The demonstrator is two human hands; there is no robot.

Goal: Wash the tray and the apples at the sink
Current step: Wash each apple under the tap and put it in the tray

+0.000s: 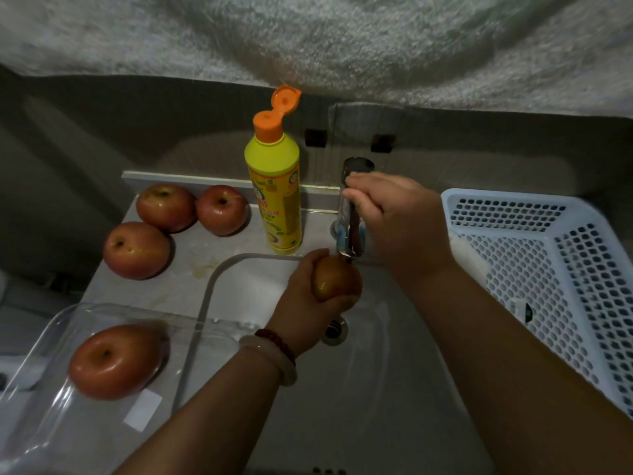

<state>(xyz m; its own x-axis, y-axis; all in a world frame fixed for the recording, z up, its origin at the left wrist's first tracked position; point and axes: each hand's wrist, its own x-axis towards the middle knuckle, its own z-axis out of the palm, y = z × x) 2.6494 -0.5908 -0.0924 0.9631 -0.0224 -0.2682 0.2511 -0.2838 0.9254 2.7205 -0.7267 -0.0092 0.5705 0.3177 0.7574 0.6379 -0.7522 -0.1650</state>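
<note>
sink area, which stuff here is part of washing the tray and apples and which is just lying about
Part of the job: apple in left hand, faucet under right hand, clear tray, four more apples, sink.

Lying about: dish soap bottle, white basket.

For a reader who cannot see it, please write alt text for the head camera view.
Over a sink, the left hand holds an apple under the faucet, which the right hand grips. Three apples and an open soap bottle stand on the counter; another apple lies in a clear tray.
</note>
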